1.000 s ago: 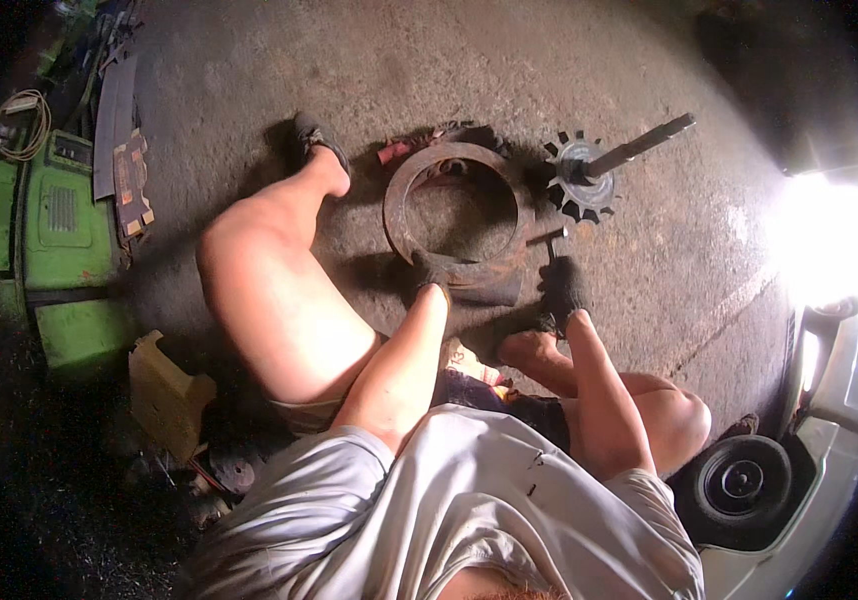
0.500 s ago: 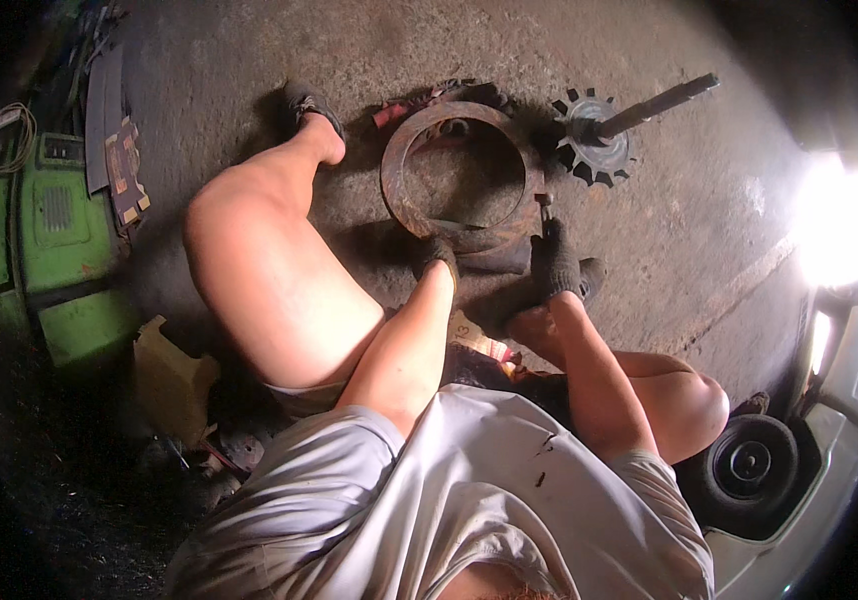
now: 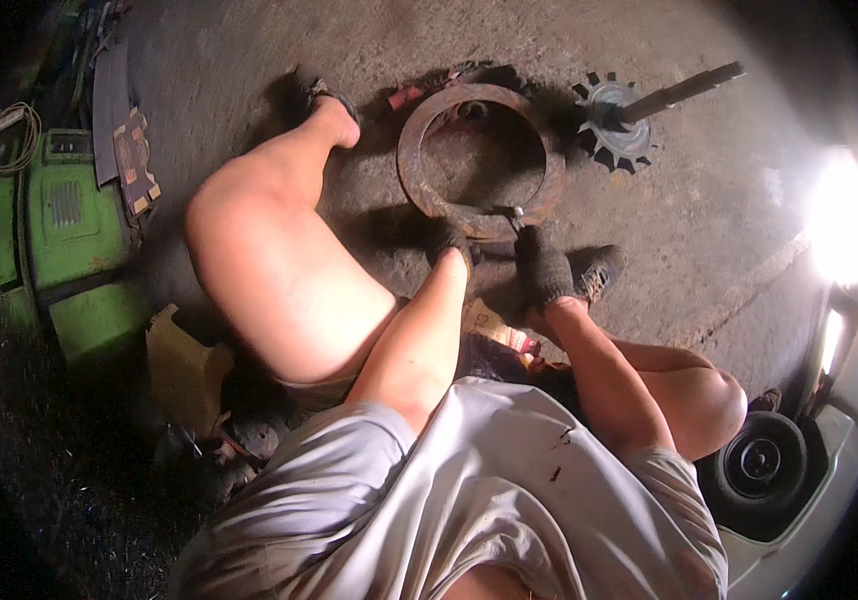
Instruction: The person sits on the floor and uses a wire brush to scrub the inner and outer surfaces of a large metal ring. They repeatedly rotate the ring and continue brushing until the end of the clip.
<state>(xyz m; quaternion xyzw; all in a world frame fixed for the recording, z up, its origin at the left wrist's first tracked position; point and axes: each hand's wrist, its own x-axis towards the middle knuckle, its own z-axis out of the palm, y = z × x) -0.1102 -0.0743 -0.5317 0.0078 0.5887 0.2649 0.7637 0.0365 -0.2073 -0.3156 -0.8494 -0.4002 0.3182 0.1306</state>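
Observation:
A rusty metal ring (image 3: 413,165), wide and flat, lies before me on the concrete. At its near rim is my left hand (image 3: 446,240) in a dark glove, closed and fist-like; shadow hides whatever its fingers hold. My right hand (image 3: 545,266), in a dark knit glove, grips what looks like a small hammer (image 3: 518,213). The hammer's head lies over the ring's near right rim; I cannot tell whether it touches. Under the ring's near side is a dark flat piece, mostly hidden.
Beyond the ring lies a red and dark part (image 3: 407,97). A toothed metal rotor with a shaft (image 3: 684,92) stands at the far right. Green machine panels (image 3: 74,215) and a yellowish piece (image 3: 187,370) are left. A wheel (image 3: 759,460) and bright lamp (image 3: 846,215) are right.
The hammer has swung leftward and its head now crosses the ring's near rim. My right hand has shifted slightly left; my left hand stays by the ring. The whole view has shifted a little.

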